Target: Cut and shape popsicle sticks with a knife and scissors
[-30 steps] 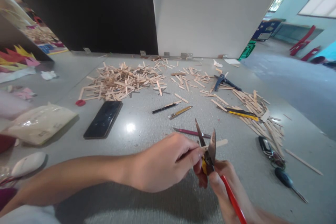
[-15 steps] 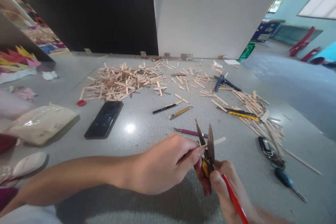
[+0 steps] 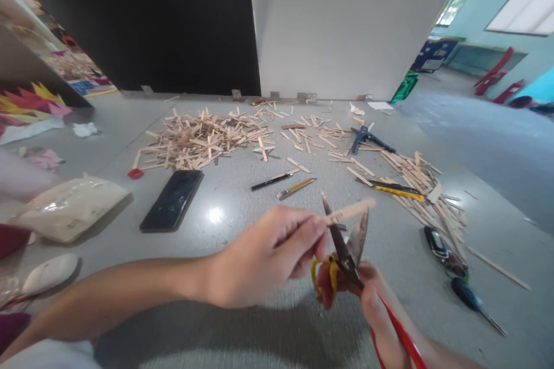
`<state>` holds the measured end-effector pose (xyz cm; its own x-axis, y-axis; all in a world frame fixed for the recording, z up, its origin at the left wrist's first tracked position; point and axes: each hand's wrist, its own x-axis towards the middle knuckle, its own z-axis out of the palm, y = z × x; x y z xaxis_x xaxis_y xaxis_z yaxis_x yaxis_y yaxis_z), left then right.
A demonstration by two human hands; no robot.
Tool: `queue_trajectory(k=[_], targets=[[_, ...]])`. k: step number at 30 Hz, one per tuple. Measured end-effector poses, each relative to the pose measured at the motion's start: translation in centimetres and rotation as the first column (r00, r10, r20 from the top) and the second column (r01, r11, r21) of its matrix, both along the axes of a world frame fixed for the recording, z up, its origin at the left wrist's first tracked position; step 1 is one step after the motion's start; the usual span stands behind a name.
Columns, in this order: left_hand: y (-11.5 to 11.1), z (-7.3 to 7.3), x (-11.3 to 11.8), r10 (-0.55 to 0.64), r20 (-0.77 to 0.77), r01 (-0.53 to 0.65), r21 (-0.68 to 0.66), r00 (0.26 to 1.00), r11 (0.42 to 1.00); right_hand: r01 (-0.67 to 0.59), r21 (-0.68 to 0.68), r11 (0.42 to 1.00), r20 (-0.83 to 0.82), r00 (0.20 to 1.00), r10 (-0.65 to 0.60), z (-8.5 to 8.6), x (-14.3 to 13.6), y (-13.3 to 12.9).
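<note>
My left hand pinches a flat wooden stick, which points to the right and lies across the scissors' dark blade. Closed round the handles of the metal scissors is my right hand; the blades stand apart and point away from me. One handle shows yellow, and a red handle part runs down by the palm. Behind the blades a thin knife is mostly hidden. Beyond my hands lie a black pen-like cutter and a gold cutter.
Heaped wooden sticks lie at the back left, more sticks at the right. Around are a phone, plastic bag, white mouse, blue pliers, yellow cutter, key fob and screwdriver. Panels stand behind.
The scissor blades have spread wider. My left hand has moved slightly up and left, lifting the stick from low between the blades to near their tips.
</note>
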<state>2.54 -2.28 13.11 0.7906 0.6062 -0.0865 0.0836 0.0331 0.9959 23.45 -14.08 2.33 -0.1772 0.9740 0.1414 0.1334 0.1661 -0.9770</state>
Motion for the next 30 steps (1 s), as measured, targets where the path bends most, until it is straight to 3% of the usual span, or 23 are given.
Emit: queue_trajectory(k=[4,7,11,17,30], targets=[[0.6,1.1,-1.1,0.126,0.01,-0.126,0.148,0.992,0.981,0.048,-0.026,0.998,0.076,0.996,-0.046,0.5,0.2,0.1],[0.5,1.5,-1.6,0.146,-0.05,-0.135,0.18,0.988,0.974,0.03,0.098,0.995,0.154,0.987,-0.045,0.7,0.0,1.1],[0.1,1.9,-1.8,0.17,-0.131,-0.144,0.19,0.977,0.971,0.093,0.223,0.97,0.18,0.974,-0.135,0.8,-0.3,2.1],[-0.1,1.9,-1.7,0.134,-0.112,-0.11,0.194,0.985,0.975,0.124,0.276,0.953,0.151,0.974,-0.17,0.4,-0.6,2.0],[-0.1,1.7,-1.6,0.104,-0.078,-0.09,0.158,0.992,0.983,0.159,0.329,0.931,0.247,0.937,-0.247,-0.6,0.0,1.7]])
